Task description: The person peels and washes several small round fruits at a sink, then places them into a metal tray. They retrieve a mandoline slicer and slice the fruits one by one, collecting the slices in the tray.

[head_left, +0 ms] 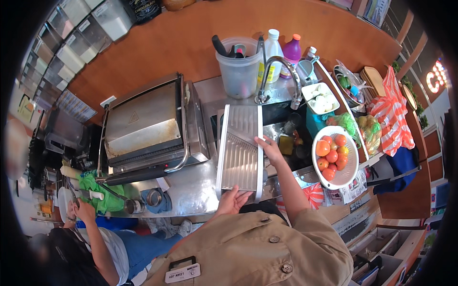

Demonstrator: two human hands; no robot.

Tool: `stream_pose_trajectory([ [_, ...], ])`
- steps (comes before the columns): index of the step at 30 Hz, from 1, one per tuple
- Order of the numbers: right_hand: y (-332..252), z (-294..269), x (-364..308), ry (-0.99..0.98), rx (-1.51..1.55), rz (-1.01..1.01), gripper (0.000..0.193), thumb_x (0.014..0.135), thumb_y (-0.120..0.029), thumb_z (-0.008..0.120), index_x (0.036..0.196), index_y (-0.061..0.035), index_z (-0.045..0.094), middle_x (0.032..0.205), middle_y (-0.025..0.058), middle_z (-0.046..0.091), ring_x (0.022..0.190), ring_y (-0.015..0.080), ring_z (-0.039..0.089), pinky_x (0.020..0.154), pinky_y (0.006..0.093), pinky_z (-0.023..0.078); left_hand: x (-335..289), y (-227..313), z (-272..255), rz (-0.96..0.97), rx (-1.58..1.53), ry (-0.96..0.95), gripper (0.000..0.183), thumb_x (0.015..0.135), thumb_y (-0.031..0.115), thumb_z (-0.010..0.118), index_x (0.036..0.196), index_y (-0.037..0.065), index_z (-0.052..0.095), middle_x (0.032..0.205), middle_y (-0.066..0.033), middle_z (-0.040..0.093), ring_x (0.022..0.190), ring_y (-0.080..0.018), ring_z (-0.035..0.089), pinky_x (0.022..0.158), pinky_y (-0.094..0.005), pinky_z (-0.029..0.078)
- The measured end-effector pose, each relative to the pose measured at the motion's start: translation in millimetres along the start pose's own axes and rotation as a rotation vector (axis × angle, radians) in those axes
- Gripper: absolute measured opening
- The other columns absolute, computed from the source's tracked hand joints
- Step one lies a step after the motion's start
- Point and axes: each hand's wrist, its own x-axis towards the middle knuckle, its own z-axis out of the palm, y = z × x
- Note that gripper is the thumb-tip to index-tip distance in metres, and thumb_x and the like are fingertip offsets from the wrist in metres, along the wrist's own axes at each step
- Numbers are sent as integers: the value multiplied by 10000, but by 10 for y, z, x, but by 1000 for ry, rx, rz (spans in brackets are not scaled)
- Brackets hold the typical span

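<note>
A metal mandoline slicer [238, 164] with a ridged bed and a slanted blade stretches lengthwise away from me, over the counter and the left side of the sink [273, 130]. At its near end, my left hand [232, 200] grips the frame, thumb on top and the other fingers partly tucked under. Higher up, my right hand [271, 149] holds its right edge, fingertips on the rim. No food shows on the slicer. A yellow-green sponge [286, 145] and some dark vessels are in the sink beside it.
A press grill [145, 124] stands left, with a co-worker's hand [85, 210] beyond it. Behind are a utensil bucket [237, 78], bottles [273, 55] and a curved faucet [281, 59]. Right are a white colander [352, 168] of tomatoes and a tray [308, 89] of white pieces.
</note>
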Motion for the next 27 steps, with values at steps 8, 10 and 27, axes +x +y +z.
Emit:
stream_pose_trajectory([
  [8,-157,31,96,-207,-135,-66,706,772,-394,712,1306,5,481,1183,140,586,1128,192,513,986,308,355,-8,-100,117,-23,-51,71,236,944,191,515,1029,-24,467,1135,-245,573,1092,-283,583,749,-282,590],
  [10,-174,60,174,-224,-99,-44,697,774,-453,693,1293,-26,508,1231,167,550,1165,231,497,1010,328,339,18,-132,183,43,-56,62,210,946,189,512,983,-11,462,1142,-253,567,1096,-286,581,776,-293,584],
  [27,161,-686,-858,-498,-297,-533,552,872,-251,601,1331,-35,384,1034,155,509,800,257,544,751,353,460,-424,-62,450,220,1130,325,348,930,205,522,1166,-52,531,1151,-238,581,997,-290,618,807,-305,496],
])
